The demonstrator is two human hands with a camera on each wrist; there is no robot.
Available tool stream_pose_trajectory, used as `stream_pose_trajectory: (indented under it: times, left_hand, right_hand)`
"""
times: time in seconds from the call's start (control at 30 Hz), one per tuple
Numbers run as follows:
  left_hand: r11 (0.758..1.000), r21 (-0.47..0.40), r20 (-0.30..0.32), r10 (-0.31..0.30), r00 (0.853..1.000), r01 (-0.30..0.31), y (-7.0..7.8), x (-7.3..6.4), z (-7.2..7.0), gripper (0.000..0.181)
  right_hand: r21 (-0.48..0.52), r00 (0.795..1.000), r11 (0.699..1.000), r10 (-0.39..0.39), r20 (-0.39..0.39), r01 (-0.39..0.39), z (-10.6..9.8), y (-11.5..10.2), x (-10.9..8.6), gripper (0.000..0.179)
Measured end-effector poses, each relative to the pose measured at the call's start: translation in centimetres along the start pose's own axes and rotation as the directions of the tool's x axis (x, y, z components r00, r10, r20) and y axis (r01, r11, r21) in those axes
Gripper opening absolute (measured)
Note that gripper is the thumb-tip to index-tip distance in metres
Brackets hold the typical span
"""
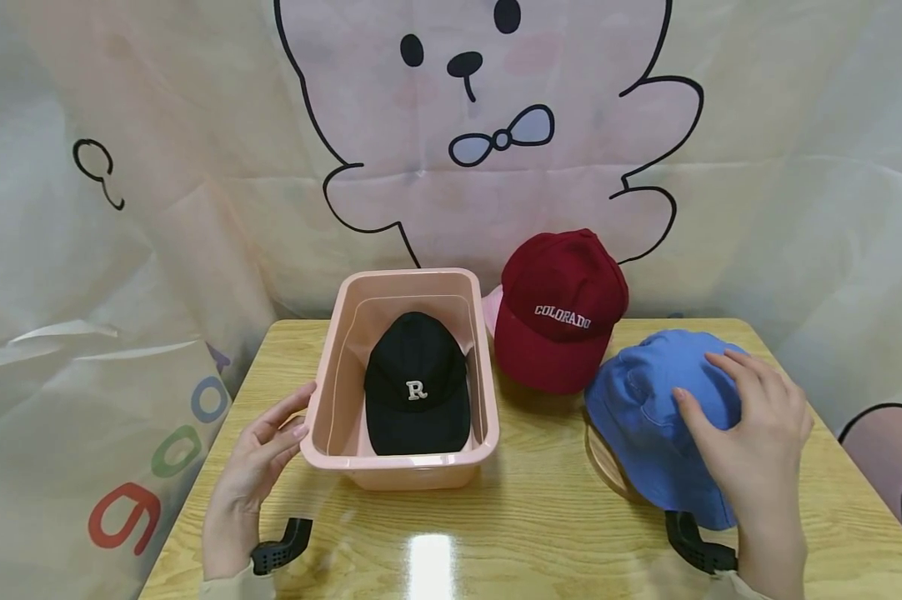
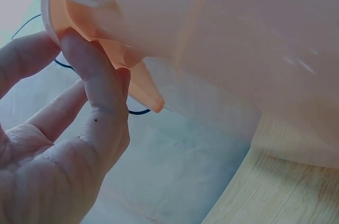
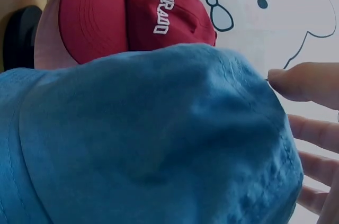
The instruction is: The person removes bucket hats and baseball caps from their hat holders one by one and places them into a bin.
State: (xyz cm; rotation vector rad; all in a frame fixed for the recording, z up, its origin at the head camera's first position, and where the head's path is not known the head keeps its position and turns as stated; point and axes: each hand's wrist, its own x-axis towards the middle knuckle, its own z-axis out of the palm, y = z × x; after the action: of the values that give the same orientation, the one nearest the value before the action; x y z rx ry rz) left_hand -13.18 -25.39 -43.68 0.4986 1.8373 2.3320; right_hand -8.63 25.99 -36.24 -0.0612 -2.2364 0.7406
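Observation:
In the head view my left hand (image 1: pixel 259 467) is at the left rim of a pink plastic bin (image 1: pixel 322 433). Up close in the left wrist view, thumb and fingers (image 2: pixel 95 81) pinch that rim. A black cap (image 1: pixel 418 375) with a white R lies inside the bin. On the right, a blue fabric hat (image 1: pixel 657 408) slopes over a round wooden piece (image 1: pixel 608 462). My right hand (image 1: pixel 759 433) hovers around the hat's crown with thumb and fingers spread wide. In the right wrist view the thumb tip (image 3: pixel 278 78) is right at the hat's edge.
Between bin and blue hat, toward the back, a red COLORADO cap (image 1: pixel 559 317) sits against something pink (image 1: pixel 492 308) that is mostly hidden. The wooden table (image 1: pixel 541 533) backs onto a hanging cloth (image 1: pixel 196 208) with a printed cartoon bear.

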Motion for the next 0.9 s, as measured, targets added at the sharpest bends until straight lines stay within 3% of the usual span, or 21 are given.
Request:
stream_pose_trajectory:
  times: [0.47,0.7,0.9]
  left_hand:
    - [1.0,0.007,-0.007,-0.006,1.0,0.006,0.04,-0.2,0.03,0.049]
    - [1.0,0.0,0.013,0.013,1.0,-0.013,-0.01,-0.14,-0.16,0.05]
    - [1.0,0.015,0.004,-0.011,1.0,0.011,-0.03,-0.06,-0.18,0.05]
  right_hand:
    - [-0.026,0.995,0.997,0.078,0.057,-0.077,-0.4,0.5,-0.27,0.052]
    - [-0.032,0.996,0.998,0.06,0.059,-0.058,-0.4,0.65,-0.3,0.051]
    - [-0.029,0.998,0.998,0.05,0.037,-0.049,-0.3,0.77,-0.29,0.051]
